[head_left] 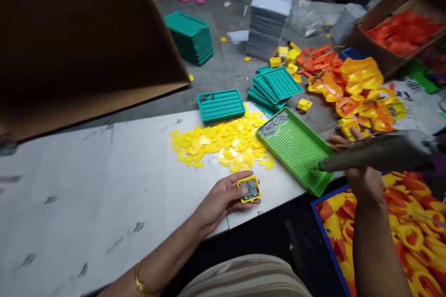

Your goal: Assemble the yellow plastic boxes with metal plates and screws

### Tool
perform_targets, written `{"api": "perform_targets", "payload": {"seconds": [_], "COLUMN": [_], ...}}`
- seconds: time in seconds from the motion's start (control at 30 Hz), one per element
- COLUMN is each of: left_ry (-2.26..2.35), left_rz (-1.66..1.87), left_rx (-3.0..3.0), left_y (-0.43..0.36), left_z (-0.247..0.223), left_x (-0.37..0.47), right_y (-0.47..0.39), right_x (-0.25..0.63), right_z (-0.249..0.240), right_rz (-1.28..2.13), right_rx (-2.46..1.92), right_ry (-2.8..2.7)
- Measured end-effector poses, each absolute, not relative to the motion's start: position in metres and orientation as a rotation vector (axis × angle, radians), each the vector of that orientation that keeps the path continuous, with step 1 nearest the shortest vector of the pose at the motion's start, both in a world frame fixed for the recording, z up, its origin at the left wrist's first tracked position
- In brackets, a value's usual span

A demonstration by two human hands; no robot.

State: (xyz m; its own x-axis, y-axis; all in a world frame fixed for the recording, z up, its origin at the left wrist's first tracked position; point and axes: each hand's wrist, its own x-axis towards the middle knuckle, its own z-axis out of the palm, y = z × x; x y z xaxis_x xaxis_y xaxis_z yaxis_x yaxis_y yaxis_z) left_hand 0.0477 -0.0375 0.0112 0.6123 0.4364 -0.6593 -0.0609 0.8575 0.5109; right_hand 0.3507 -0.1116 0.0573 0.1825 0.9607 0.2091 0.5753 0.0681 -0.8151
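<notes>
My left hand (228, 197) grips a small square yellow case (258, 185) with a dark board inside, thumb resting on its face. In my right hand (364, 181) is a grey electric screwdriver (390, 151), held nearly level and blurred. Its tip points left over the near end of a shallow green perforated tray (284, 155). Small silver screws (277, 125) are heaped at the tray's far end. Beyond my left hand lies a spread of flat yellow pieces (223, 141) on the white sheet (87, 195). Whether the tip touches the tray I cannot tell.
Teal trays (221, 106) and a grey tray stack (268, 25) stand farther back. Orange and yellow plastic parts (358, 88) pile up on the right. A blue-rimmed crate (334, 243) of yellow-orange parts sits at lower right. A large cardboard box (87, 46) fills the upper left.
</notes>
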Motion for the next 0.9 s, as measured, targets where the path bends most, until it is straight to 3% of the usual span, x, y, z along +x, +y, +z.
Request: {"api": "perform_targets", "payload": {"seconds": [0.17,0.57,0.9], "left_ry": [0.784,0.608,0.578], "left_rz": [0.218,0.083,0.039], "left_rx": [0.525,0.484,0.42], "left_y": [-0.029,-0.026,-0.026], "left_z": [0.007,-0.012,-0.013], "left_x": [0.082,0.096,0.091], "right_y": [-0.092,0.009,0.043], "right_x": [0.356,0.314,0.305], "right_z": [0.052,0.041,0.029], "right_rz": [0.734,0.37,0.401], "right_rx": [-1.47,-1.02,-0.943], "right_ry": [-1.454,-0.999,-1.111]}}
